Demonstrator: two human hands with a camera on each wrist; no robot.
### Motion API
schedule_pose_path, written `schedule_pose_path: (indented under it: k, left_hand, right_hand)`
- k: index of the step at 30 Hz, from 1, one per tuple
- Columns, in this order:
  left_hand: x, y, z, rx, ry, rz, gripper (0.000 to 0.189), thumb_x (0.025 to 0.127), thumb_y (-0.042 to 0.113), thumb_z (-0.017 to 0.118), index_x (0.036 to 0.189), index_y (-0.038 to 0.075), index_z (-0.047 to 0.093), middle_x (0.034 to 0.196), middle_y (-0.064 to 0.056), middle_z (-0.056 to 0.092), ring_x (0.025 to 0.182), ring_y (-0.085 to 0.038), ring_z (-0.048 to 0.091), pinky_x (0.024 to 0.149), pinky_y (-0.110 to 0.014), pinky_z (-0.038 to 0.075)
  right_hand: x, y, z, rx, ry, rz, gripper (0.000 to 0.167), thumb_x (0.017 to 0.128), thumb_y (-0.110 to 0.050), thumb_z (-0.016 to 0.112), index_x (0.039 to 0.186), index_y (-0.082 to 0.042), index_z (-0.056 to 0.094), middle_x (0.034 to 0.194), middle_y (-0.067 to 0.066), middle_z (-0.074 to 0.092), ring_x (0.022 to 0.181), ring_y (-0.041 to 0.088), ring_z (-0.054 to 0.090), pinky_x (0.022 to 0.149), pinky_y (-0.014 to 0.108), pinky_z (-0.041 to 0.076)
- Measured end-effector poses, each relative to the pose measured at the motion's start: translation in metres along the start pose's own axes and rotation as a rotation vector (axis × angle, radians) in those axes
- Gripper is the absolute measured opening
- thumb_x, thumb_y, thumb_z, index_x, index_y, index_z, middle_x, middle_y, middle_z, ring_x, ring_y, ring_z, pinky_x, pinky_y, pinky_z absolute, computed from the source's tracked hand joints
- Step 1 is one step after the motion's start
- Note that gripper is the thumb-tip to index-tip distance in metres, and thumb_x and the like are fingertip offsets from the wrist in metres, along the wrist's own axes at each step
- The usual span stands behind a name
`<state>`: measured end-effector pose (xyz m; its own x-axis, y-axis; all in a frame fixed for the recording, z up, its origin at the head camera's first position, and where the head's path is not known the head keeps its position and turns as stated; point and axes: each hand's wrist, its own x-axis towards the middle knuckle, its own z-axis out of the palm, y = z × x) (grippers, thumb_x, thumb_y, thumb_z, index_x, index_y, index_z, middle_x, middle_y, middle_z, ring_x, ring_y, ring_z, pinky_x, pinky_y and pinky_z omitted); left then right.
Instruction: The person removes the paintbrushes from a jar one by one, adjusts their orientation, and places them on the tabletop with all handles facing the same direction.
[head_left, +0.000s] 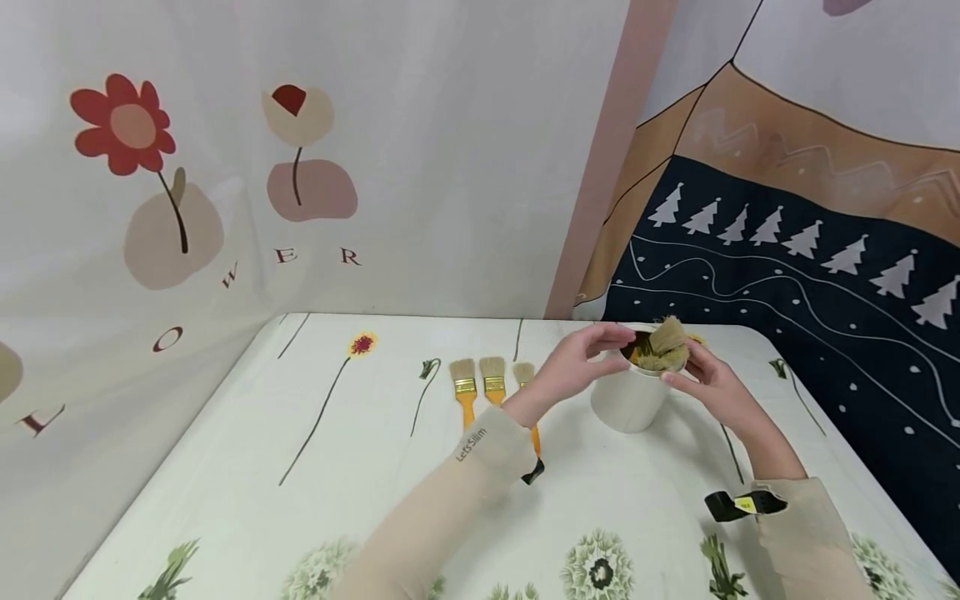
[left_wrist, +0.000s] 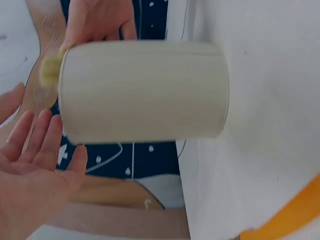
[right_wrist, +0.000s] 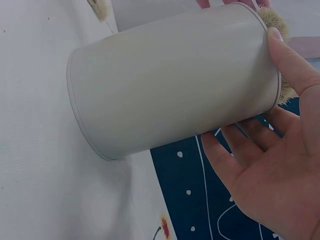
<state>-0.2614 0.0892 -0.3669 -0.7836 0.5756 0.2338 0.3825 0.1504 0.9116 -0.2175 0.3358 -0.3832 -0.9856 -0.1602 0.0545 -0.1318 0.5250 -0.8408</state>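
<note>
A white cylindrical canister (head_left: 632, 400) stands toward the back right of the table, several brush bristles (head_left: 667, 343) poking out of its mouth. My right hand (head_left: 722, 392) holds it at the right side of the rim. In the right wrist view the thumb (right_wrist: 292, 60) lies on the rim and the fingers bend round the wall. On the opposite side, my left hand (head_left: 573, 364) has its fingers spread beside the mouth; in the left wrist view that hand (left_wrist: 40, 165) shows loose fingers right at the rim, gripping nothing.
Flat paintbrushes with orange handles lie left of the canister: one brush (head_left: 464, 385), a second brush (head_left: 492, 377) and a third brush (head_left: 524, 372), partly hidden by the left arm. A flower-print cloth (head_left: 240, 433) covers the table. Printed curtains (head_left: 450, 167) hang behind.
</note>
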Motion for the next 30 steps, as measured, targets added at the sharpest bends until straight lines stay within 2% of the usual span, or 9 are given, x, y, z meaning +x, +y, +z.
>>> schedule_pose_path:
  k: [2,4,5,11,15,19,22,26,30]
  left_hand:
    - [0.001,0.002,0.006,0.023,-0.029,-0.002,0.042,0.095,0.017,0.068,0.136,0.014,0.058,0.14,-0.001,0.061,0.132,-0.012,0.056,0.112,-0.025,0.044]
    - [0.002,0.004,0.011,0.055,-0.027,-0.017,0.042,0.095,0.019,0.069,0.136,0.017,0.059,0.138,0.002,0.063,0.131,-0.009,0.056,0.11,-0.024,0.044]
    - [0.002,0.005,0.014,0.072,-0.018,-0.025,0.042,0.094,0.02,0.069,0.135,0.018,0.059,0.137,0.003,0.064,0.129,-0.008,0.057,0.109,-0.023,0.045]
    - [0.009,0.009,0.028,0.214,0.088,-0.051,0.032,0.092,0.024,0.072,0.124,0.021,0.068,0.12,0.007,0.072,0.11,-0.003,0.066,0.087,-0.012,0.052]
    - [0.009,0.012,0.033,0.357,0.122,-0.054,0.028,0.091,0.029,0.072,0.119,0.026,0.072,0.115,0.011,0.074,0.1,0.0,0.066,0.076,-0.008,0.048]
    - [0.007,0.014,0.037,0.433,0.137,-0.059,0.024,0.091,0.032,0.071,0.116,0.029,0.075,0.116,0.013,0.073,0.091,0.001,0.063,0.068,-0.008,0.045]
    - [0.006,0.014,0.039,0.435,0.156,-0.07,0.021,0.092,0.032,0.071,0.112,0.03,0.076,0.116,0.012,0.073,0.088,0.001,0.061,0.064,-0.008,0.044]
    - [0.008,0.015,0.04,0.449,0.178,-0.065,0.019,0.091,0.033,0.072,0.109,0.028,0.077,0.11,0.012,0.075,0.083,0.002,0.061,0.062,-0.007,0.043]
    - [0.009,0.014,0.041,0.433,0.195,-0.054,0.018,0.091,0.032,0.072,0.106,0.027,0.078,0.104,0.011,0.076,0.079,0.003,0.061,0.06,-0.007,0.043]
  right_hand:
    - [0.001,0.001,0.0,0.004,-0.003,-0.007,0.078,0.102,-0.027,0.058,0.16,-0.005,0.011,0.164,0.024,0.017,0.149,0.048,0.019,0.104,0.013,0.043]
    - [0.001,0.001,0.0,0.014,-0.007,-0.012,0.078,0.102,-0.027,0.058,0.16,-0.004,0.011,0.164,0.025,0.017,0.149,0.048,0.019,0.095,0.003,0.04]
    - [0.001,0.0,0.0,0.019,-0.009,-0.013,0.078,0.102,-0.027,0.058,0.16,-0.004,0.011,0.164,0.025,0.017,0.149,0.048,0.019,0.094,0.002,0.04]
    - [0.0,0.0,-0.001,0.037,-0.015,-0.022,0.077,0.102,-0.026,0.057,0.16,-0.004,0.01,0.165,0.025,0.014,0.149,0.049,0.017,0.091,0.0,0.038]
    - [0.0,0.001,-0.002,0.027,-0.016,-0.024,0.077,0.103,-0.026,0.057,0.16,-0.006,0.009,0.166,0.023,0.011,0.149,0.049,0.017,0.091,0.001,0.039]
    - [-0.001,0.0,-0.001,-0.014,-0.012,-0.002,0.078,0.103,-0.028,0.056,0.161,-0.009,0.008,0.167,0.021,0.009,0.15,0.049,0.016,0.11,0.026,0.044]
    - [-0.001,0.0,-0.001,-0.022,-0.012,0.004,0.078,0.103,-0.029,0.056,0.161,-0.01,0.007,0.167,0.02,0.008,0.15,0.048,0.016,0.112,0.034,0.043]
    - [-0.001,0.0,-0.001,-0.002,-0.012,-0.006,0.078,0.103,-0.028,0.057,0.161,-0.01,0.007,0.167,0.02,0.007,0.15,0.049,0.016,0.1,0.01,0.043]
    - [-0.001,0.0,-0.001,0.005,-0.011,-0.009,0.079,0.102,-0.028,0.057,0.161,-0.009,0.007,0.167,0.02,0.007,0.15,0.049,0.016,0.097,0.006,0.041]
